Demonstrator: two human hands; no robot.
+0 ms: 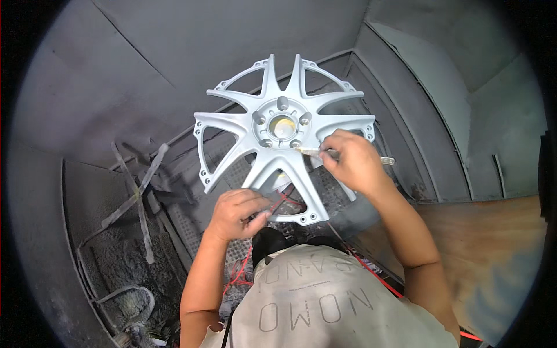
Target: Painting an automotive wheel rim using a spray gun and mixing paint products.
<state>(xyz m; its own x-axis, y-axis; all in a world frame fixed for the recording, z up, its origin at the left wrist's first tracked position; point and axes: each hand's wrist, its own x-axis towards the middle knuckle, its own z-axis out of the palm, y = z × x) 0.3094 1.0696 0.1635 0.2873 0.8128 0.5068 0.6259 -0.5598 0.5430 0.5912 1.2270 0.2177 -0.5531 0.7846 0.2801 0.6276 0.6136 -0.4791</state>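
While nearly crosswise, brush tip-leftward.

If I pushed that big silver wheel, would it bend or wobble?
The wheel probably wouldn't bend: its spokes look thick and solid. Pushed near the edge, it might tip, since no support shows beneath there. It looks smooth, so maybe slippery.

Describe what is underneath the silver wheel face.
Gaps in the wheel face show grid-patterned floor, red cord and a grey piece; its solid metal hides the rest.
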